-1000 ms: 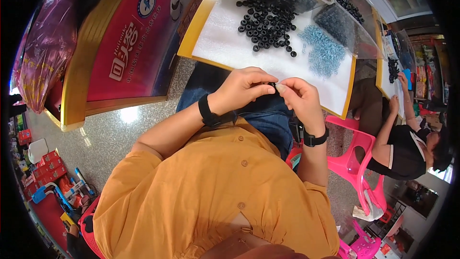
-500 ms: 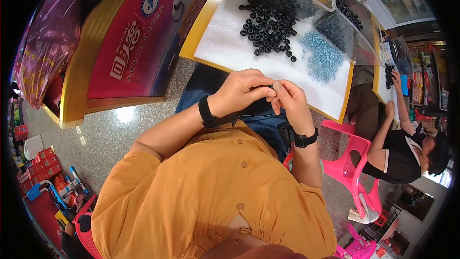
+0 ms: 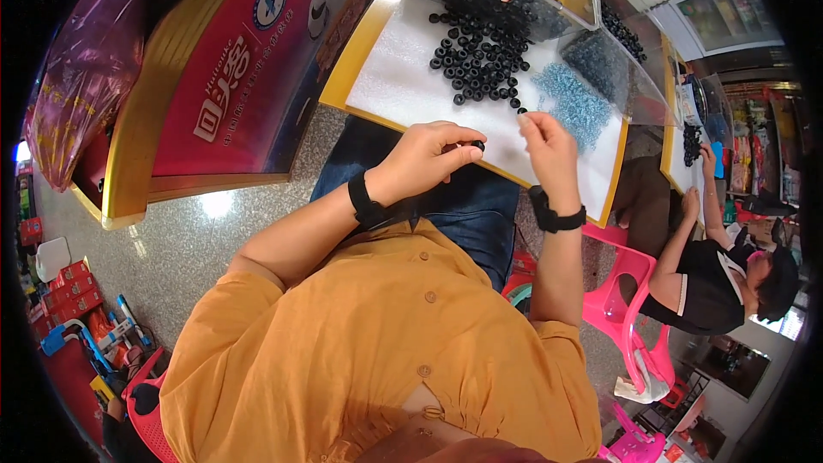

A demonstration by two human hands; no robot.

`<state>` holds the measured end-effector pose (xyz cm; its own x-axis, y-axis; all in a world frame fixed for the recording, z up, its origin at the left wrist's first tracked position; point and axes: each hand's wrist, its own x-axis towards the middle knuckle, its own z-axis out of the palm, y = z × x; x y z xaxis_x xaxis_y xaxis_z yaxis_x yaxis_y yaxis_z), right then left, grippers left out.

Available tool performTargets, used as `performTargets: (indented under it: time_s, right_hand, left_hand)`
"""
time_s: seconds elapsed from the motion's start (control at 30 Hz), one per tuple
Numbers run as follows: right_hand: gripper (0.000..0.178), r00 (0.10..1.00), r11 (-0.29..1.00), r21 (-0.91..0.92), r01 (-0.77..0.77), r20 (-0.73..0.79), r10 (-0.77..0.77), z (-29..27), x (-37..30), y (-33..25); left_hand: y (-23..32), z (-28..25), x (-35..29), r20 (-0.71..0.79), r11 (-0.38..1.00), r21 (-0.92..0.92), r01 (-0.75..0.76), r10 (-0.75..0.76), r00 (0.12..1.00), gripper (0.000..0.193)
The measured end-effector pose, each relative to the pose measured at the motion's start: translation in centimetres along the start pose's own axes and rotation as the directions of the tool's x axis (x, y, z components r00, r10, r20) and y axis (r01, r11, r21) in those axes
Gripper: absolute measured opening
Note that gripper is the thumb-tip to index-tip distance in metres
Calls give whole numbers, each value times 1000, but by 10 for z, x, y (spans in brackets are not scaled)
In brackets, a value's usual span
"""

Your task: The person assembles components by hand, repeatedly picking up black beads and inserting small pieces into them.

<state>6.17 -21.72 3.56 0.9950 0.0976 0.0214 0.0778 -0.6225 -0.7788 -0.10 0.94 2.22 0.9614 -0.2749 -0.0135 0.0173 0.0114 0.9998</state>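
My left hand (image 3: pixel 426 157) pinches a small round black part (image 3: pixel 477 146) between thumb and forefinger, above my lap at the table's near edge. Apart from it, my right hand (image 3: pixel 551 153) is raised over the near edge, thumb and fingertips pressed together. Whatever lies between those fingertips, if anything, is too small and smeared to make out. Just beyond them is a single black part, nearest to the right hand. Farther back, a loose pile of round black parts with holes (image 3: pixel 480 64) lies beside a heap of tiny pale-blue clear pieces (image 3: pixel 573 105).
A white foam sheet (image 3: pixel 390 69) covers the yellow-edged table. Clear plastic bins (image 3: pixel 549 9) holding black and blue parts stand at the back. A pink printed counter (image 3: pixel 231 86) is on the left. Right of me are a pink chair (image 3: pixel 619 291) and a seated co-worker (image 3: pixel 703 283).
My hands were together over my lap; now the right has moved away, right and forward over the table edge. The left stays nearly in place, the black part now showing plainly in its fingers.
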Motion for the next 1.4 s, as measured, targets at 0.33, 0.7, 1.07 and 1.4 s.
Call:
performTargets:
  time_s: [0.33,0.7,1.07,1.4]
  right_hand:
    - [14,949,874,-379,304,40,-313,-6,72,1]
    - [25,958,859,-427,282,164,-233,3,115,-9]
    - [17,941,838,-428,337,140,-307,23,123,-11]
    - [18,976,946,-243,216,27,-216,22,105,-20]
  left_hand:
    - [1,-5,3,-12,999,-8,52,-52,999,27]
    - [-10,-9,8,-48,987,111,-115,121,992,25]
    - [-9,-12,10,-46,994,93,-57,62,997,25]
    - [-8,-13,10,-93,998,50,-23,28,995,26]
